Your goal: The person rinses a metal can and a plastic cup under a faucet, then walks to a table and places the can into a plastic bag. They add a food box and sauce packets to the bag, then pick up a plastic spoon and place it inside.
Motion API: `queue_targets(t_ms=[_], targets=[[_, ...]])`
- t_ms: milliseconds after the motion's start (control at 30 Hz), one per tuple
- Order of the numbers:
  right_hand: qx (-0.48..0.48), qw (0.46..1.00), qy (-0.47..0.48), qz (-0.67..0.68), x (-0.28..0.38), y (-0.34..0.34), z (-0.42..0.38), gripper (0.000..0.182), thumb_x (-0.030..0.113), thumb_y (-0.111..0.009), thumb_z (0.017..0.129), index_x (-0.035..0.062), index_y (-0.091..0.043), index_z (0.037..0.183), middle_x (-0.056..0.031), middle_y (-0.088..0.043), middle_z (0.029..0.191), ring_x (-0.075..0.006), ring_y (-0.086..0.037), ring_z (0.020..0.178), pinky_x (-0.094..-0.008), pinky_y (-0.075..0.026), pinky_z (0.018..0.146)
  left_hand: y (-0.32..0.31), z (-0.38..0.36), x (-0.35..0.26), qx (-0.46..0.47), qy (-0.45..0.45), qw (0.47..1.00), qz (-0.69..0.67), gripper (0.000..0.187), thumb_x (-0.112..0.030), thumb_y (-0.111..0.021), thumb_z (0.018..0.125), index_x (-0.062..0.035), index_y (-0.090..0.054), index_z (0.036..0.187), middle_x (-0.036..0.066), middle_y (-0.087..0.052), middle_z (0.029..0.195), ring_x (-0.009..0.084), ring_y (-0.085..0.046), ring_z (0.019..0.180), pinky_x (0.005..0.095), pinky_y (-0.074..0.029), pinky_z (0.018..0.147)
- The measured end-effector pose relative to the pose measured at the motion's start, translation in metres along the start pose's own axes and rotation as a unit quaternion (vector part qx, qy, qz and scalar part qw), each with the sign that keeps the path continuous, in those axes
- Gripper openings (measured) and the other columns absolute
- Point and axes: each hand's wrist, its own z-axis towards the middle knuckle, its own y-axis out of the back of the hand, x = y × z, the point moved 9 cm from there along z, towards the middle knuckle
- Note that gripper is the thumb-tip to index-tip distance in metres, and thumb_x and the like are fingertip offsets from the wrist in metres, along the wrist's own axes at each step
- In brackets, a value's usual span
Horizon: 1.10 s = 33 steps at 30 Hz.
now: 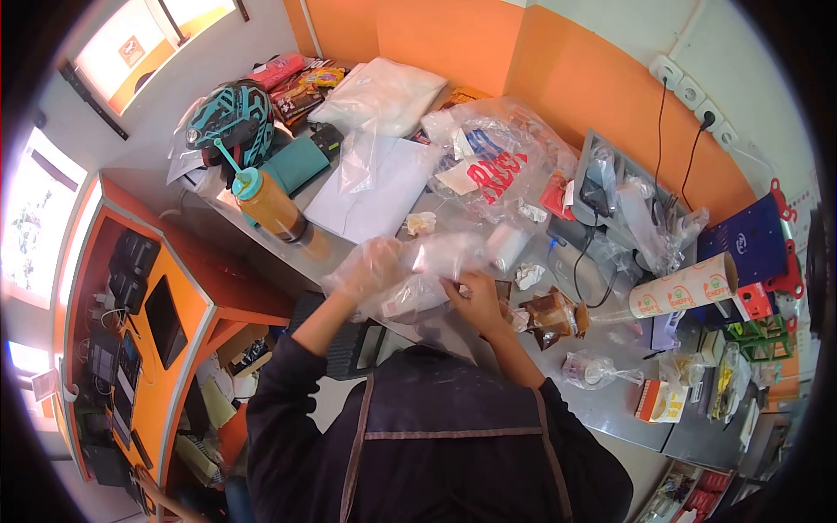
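Note:
Both my hands are at a clear plastic bag [449, 253] held over the front edge of the metal table. My left hand [373, 267] is seen through the film, its fingers curled and closed on the bag; the plastic blurs their tips. My right hand [476, 300] pinches the bag's near right side. Pale, whitish contents show through the plastic, but their kind cannot be made out. Just right of my right hand lie brown crinkled wrappers [554, 318] and a crumpled white tissue [528, 276]. Another crumpled paper [420, 223] lies beyond the bag.
An orange bottle [266, 205], a helmet [231, 122] and white sheets [370, 187] are at the left. Behind is a large printed plastic bag [501, 161]. A grey tray [610, 179], cables and a cardboard tube [684, 288] are at the right. Another person's arm [161, 497] shows lower left.

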Motion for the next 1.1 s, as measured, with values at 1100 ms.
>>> queue_targets(t_ms=[1100], targets=[[0.037,0.896,-0.134,0.421,-0.001,-0.041,-0.003,0.029,-0.005,-0.053,0.084,-0.0039,-0.045,0.112,-0.015,-0.06,0.096,-0.0193,-0.061,0.091,-0.0263,-0.049,0.077,-0.028,0.003,0.017,0.053,0.162,0.978,-0.119,0.041,-0.04,-0.065,0.07,-0.0035,-0.064,0.087,0.02,-0.062,0.093,0.033,-0.059,0.09,0.037,-0.046,0.081]])
